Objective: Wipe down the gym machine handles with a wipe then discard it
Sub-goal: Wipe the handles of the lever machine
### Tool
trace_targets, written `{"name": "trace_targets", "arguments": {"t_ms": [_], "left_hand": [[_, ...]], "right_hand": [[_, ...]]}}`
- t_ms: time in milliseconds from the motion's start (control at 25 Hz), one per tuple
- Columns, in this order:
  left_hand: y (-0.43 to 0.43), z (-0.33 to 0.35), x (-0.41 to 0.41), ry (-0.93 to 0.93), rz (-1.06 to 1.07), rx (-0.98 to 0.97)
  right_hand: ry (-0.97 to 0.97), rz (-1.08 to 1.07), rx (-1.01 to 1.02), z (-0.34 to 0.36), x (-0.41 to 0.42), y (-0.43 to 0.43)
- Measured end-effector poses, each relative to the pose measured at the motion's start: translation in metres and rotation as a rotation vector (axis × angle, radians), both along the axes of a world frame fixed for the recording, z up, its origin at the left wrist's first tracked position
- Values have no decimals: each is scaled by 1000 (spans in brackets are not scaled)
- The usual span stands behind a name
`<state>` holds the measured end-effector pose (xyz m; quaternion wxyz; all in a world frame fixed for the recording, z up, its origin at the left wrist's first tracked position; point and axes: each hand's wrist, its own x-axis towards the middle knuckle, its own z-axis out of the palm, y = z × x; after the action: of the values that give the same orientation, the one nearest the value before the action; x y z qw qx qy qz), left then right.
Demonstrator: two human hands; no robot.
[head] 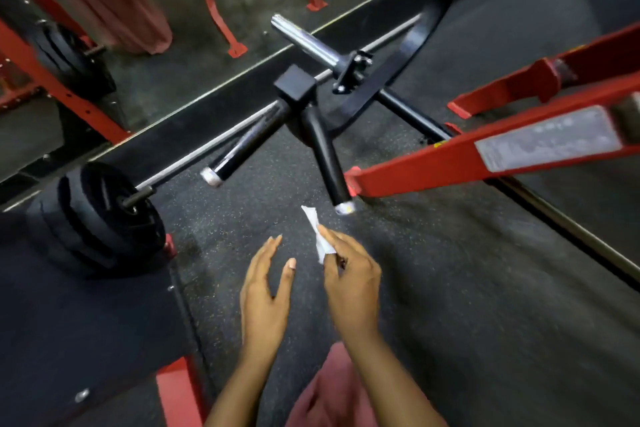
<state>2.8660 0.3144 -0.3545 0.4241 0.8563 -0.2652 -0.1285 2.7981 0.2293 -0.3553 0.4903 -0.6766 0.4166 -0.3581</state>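
While the stack of round black weight plates (pixel 104 215) sits on its bar at the left edge of the speckled black rubber floor (pixel 450 288), the left hand (pixel 265 291) hovers open, fingers straight, holding nothing. Above it is the angled black tube handle with a white end cap (pixel 242 146). The folded white wipe (pixel 317 236) is pinched in the right hand (pixel 349 281), just below the second black handle (pixel 329 163), not touching it. A red steel frame beam (pixel 485 156) runs off right.

Glossy black handles (pixel 250 142) (chromed metal peg (pixel 304 42)), speckled floor (pixel 433 288).
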Motion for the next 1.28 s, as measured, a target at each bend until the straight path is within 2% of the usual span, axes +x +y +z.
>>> {"name": "trace_targets", "arguments": {"t_ms": [280, 480, 880, 1000, 1280], "left_hand": [[-22, 27, -133, -55, -567, 182], [-58, 57, -229, -170, -930, 147], [-150, 84, -415, -333, -1601, 74], [-157, 95, -486, -367, -1779, 42], [-141, 112, -675, -435, -2120, -70]], "right_hand": [[221, -122, -38, 39, -202, -13], [409, -360, -23, 69, -350, -10], [433, -979, 66, 114, -510, 2], [401, -1154, 76, 125, -561, 19], [473, -1464, 172, 139, -717, 86]]}}
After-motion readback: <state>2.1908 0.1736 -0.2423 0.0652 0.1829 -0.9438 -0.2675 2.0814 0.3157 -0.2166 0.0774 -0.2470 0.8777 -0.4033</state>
